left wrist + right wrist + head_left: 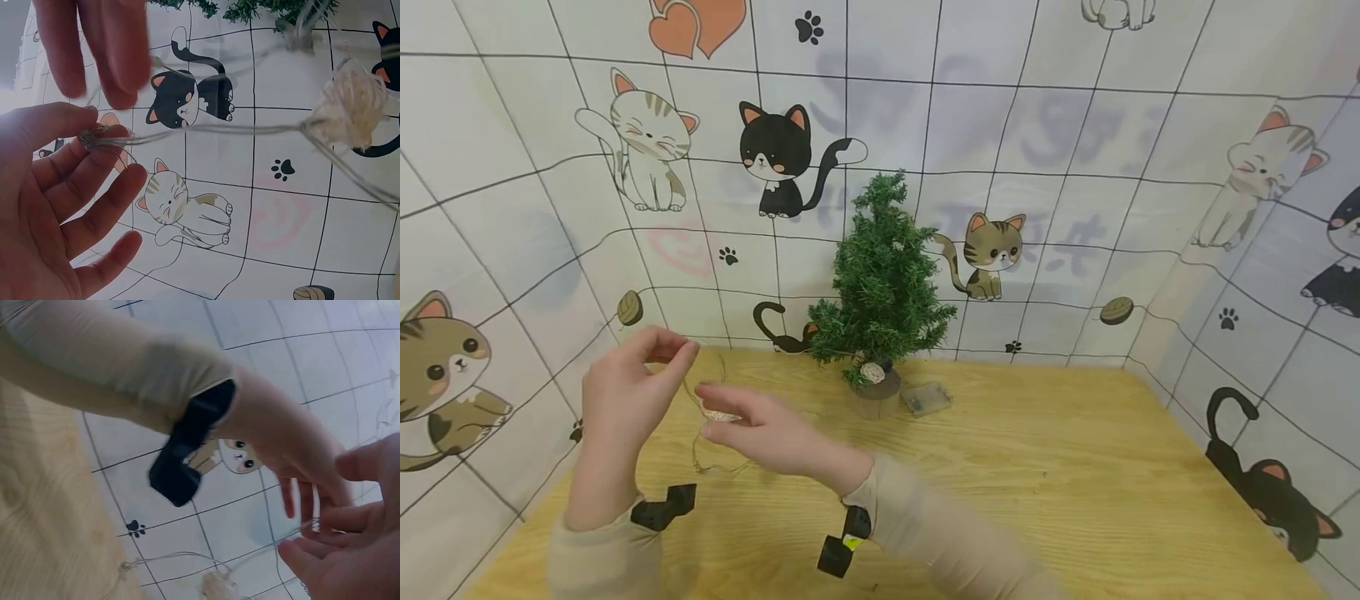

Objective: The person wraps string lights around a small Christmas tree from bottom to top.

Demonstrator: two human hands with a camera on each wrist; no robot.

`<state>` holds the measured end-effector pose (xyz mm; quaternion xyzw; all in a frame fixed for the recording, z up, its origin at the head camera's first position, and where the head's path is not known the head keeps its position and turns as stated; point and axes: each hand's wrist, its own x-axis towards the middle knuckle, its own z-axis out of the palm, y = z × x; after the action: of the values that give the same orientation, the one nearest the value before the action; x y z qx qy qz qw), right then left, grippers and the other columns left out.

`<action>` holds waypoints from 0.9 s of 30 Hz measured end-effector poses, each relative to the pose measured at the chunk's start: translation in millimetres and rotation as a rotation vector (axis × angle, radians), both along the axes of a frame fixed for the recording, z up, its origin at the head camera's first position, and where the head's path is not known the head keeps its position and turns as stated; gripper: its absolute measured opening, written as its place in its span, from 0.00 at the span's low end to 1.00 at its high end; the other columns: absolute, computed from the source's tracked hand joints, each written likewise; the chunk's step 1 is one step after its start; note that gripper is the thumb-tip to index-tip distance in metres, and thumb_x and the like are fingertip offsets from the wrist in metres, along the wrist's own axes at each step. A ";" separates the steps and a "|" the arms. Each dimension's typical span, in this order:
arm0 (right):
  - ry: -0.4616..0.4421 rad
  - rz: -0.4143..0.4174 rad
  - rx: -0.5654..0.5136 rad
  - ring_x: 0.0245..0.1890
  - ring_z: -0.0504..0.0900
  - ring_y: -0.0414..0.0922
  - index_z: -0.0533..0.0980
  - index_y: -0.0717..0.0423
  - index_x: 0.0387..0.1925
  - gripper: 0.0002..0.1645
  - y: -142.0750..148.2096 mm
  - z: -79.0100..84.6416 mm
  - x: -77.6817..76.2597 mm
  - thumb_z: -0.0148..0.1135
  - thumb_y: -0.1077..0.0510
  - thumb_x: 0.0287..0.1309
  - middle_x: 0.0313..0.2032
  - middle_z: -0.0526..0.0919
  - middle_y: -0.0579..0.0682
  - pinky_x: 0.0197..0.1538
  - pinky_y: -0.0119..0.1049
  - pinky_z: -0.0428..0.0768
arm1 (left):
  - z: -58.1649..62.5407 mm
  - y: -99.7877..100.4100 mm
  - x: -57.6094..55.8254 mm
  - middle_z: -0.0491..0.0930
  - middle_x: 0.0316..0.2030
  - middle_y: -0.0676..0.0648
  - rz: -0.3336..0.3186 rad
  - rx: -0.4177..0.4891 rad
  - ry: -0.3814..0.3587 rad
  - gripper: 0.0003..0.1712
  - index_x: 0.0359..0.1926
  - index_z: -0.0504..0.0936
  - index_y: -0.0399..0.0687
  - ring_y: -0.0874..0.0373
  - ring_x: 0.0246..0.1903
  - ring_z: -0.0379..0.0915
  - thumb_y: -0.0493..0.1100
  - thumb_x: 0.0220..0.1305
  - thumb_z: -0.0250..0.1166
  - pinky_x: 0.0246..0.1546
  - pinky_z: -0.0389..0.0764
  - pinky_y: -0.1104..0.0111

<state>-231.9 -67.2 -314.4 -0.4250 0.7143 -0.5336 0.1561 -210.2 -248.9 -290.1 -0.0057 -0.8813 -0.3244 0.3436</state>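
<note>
My left hand is raised at the left and pinches a small bundle of thin wire between thumb and fingertips. From that bundle the wire stretches across the left wrist view to a pale, woven-looking flower or ball. Further loops of the wire hang over the table in the head view. My right hand is just right of the left one, fingers loosely extended. In the right wrist view the right hand overlaps the left hand, its fingers near the wire.
A small green artificial tree stands on a wooden base at the back of the wooden table. A pale flower sits at its foot, beside a flat clear box. Cat-print cloth surrounds the table.
</note>
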 end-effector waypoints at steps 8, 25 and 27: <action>-0.015 -0.052 -0.143 0.69 0.56 0.33 0.55 0.49 0.74 0.31 -25.2 -18.8 7.6 0.47 0.53 0.74 0.71 0.58 0.40 0.67 0.34 0.59 | -4.3 5.2 2.6 0.85 0.34 0.45 -0.016 0.001 0.024 0.12 0.37 0.84 0.46 0.49 0.32 0.79 0.50 0.67 0.62 0.33 0.70 0.64; -0.105 -0.290 -0.365 0.33 0.75 0.33 0.79 0.60 0.48 0.12 -16.5 -21.5 -1.6 0.58 0.59 0.67 0.37 0.79 0.45 0.38 0.27 0.74 | -1.2 11.2 -3.1 0.83 0.29 0.49 -0.091 -0.028 -0.003 0.14 0.34 0.84 0.48 0.54 0.32 0.77 0.52 0.67 0.61 0.36 0.72 0.61; -0.116 -0.297 -0.376 0.35 0.76 0.34 0.79 0.62 0.46 0.11 -12.7 -19.8 -3.1 0.58 0.60 0.67 0.38 0.80 0.47 0.40 0.27 0.75 | -1.8 12.6 -4.0 0.83 0.28 0.50 -0.107 -0.029 -0.005 0.15 0.34 0.84 0.48 0.55 0.32 0.77 0.53 0.67 0.61 0.36 0.72 0.60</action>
<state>-235.0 -79.9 -334.1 -0.3058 0.6469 -0.6977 0.0350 -214.3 -236.3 -291.8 -0.0569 -0.8853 -0.3293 0.3235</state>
